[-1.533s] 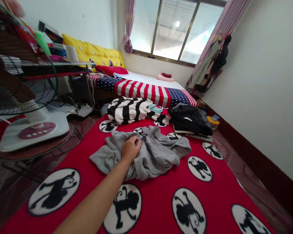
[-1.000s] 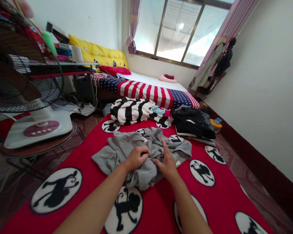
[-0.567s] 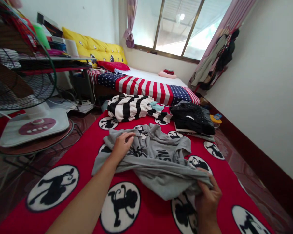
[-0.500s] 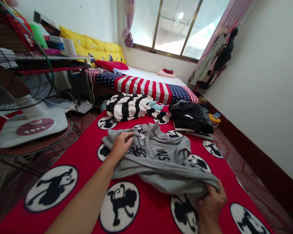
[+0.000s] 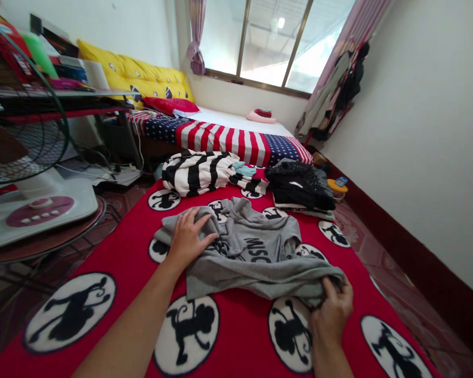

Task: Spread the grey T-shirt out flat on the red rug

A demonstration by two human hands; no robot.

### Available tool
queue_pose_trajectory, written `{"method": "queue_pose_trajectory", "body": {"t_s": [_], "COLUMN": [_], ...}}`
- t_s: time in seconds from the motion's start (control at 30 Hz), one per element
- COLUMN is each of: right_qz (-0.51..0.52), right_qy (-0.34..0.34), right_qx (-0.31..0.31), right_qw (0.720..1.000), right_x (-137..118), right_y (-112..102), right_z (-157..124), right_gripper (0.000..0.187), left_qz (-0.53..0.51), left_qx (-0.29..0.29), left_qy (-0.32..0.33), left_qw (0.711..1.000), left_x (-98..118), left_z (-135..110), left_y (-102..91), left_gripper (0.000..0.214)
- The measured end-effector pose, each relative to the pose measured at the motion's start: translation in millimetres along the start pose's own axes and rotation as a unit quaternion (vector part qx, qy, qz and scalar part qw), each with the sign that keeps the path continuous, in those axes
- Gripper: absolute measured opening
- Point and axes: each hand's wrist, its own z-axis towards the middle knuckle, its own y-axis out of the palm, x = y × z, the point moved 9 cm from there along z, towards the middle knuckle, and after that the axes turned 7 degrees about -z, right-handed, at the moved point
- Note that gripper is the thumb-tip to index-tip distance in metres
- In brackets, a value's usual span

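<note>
A grey T-shirt (image 5: 268, 236) with dark lettering lies crumpled on the red blanket (image 5: 130, 283), its near part folded up over the print. My left hand (image 5: 189, 239) rests on the shirt's left side with its fingers spread. At the right end of the near edge, my right hand (image 5: 335, 296) pinches the grey cloth between thumb and fingers. Part of the lettering is hidden under the fold.
Behind the shirt lie a black-and-white striped garment (image 5: 197, 173) and a stack of dark folded clothes (image 5: 303, 186). A fan (image 5: 39, 210) stands on a round stool at the left. Beyond is a bed with a flag-patterned cover (image 5: 220, 137).
My left hand has opened, its fingers now spread on the cloth. My right hand still grips the shirt's corner and has drawn it slightly up and away from me. The view has shifted slightly.
</note>
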Motion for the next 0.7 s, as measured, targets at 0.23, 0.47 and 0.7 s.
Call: {"method": "queue_pose_trajectory", "body": {"t_s": [0.23,0.47,0.7], "right_qz": [-0.104,-0.214,-0.323], "right_qy": [-0.054,-0.088,-0.201], "right_qx": [-0.089,-0.212,-0.275], "right_qw": [0.989,0.949,0.883], "right_x": [-19.1,-13.4,-19.4], "right_y": [14.0,40.4,53.8], "right_z": [-15.5,-24.0,-42.1], "right_gripper": [0.066,0.089,0.090], "left_qz": [-0.168,-0.079,-0.075], "left_qx": [-0.267,-0.283,-0.262], "left_qy": [0.016,0.021,0.025], "left_qw": [0.949,0.956,0.962], "left_x": [26.0,25.7,40.4], "left_z": [-44.5,-79.2,-70.1], "left_y": [12.6,18.7,6.5], "left_gripper": [0.054,0.069,0.025]}}
